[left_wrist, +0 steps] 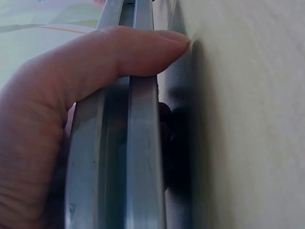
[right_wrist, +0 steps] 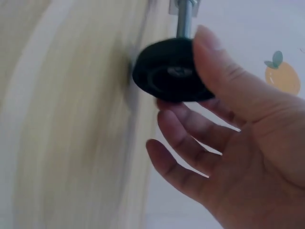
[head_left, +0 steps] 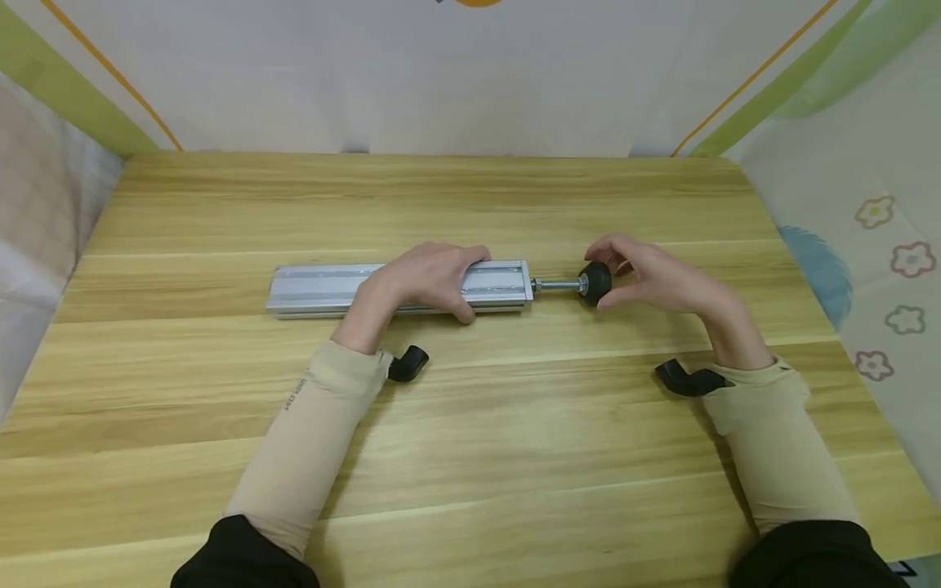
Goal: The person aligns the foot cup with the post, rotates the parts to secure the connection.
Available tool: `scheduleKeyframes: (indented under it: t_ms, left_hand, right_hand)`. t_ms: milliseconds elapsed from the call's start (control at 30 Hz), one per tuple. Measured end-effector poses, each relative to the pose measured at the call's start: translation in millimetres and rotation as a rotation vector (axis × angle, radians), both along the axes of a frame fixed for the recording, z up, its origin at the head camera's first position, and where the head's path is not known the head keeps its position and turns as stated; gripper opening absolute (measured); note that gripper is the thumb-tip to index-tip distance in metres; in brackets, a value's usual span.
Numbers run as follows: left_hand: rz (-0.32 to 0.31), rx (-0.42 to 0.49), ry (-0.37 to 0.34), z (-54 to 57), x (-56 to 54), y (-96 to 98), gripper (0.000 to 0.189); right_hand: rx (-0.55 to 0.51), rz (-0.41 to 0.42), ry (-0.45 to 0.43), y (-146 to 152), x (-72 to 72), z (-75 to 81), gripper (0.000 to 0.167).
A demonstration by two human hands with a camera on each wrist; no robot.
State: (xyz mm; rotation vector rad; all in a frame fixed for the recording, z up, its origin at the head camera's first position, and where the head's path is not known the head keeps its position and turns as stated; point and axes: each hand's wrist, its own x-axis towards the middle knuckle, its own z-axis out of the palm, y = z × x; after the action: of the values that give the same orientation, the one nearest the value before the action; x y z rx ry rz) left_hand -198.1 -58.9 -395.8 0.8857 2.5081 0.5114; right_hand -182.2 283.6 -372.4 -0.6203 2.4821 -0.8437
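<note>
Pale hangings surround a wood-grained desk (head_left: 544,457), and across its middle lies a slotted aluminium profile (head_left: 323,287), flat and parallel to the far edge. It should be stiff and fairly weighty for its size, hard to damage but smooth enough to slide; the long grooved sides look the surest place to hold. From its right end a threaded rod (head_left: 562,284) leads to a round black foot (head_left: 597,284), probably firm rubber with good grip, best turned by the rim. Around the profile, near that end, the left hand (head_left: 430,276) grips from above, its thumb across the near side. At the foot, the right hand (head_left: 662,273) pinches the rim between thumb and fingertips. Beyond the hands come beige sleeves (head_left: 301,441) with black cuffs.
</note>
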Motion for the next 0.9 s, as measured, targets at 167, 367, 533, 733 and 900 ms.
scheduleKeyframes:
  t_ms: [167, 367, 533, 733, 900]
  left_hand:
    - [-0.003, 0.004, 0.004, 2.5, 0.5, 1.0, 0.071]
    - [-0.009, -0.003, 0.01, 3.9, 0.5, 1.3, 0.073]
    - [-0.008, -0.002, 0.013, 3.7, 0.5, 2.2, 0.074]
    - [-0.009, -0.001, 0.006, 4.7, 1.7, 3.8, 0.074]
    - [-0.005, 0.003, -0.001, 5.8, 1.9, 4.1, 0.074]
  right_hand:
    - [0.03, 0.038, -0.018, 6.5, 0.8, 7.1, 0.05]
    - [0.026, 0.015, -0.07, 4.8, 1.1, 10.0, 0.062]
    - [0.0, 0.015, -0.026, 0.7, 0.3, 6.5, 0.077]
    - [0.011, 0.0, 0.006, 2.2, 1.6, 6.1, 0.066]
    - [0.036, 0.021, -0.013, 7.4, 1.9, 8.8, 0.049]
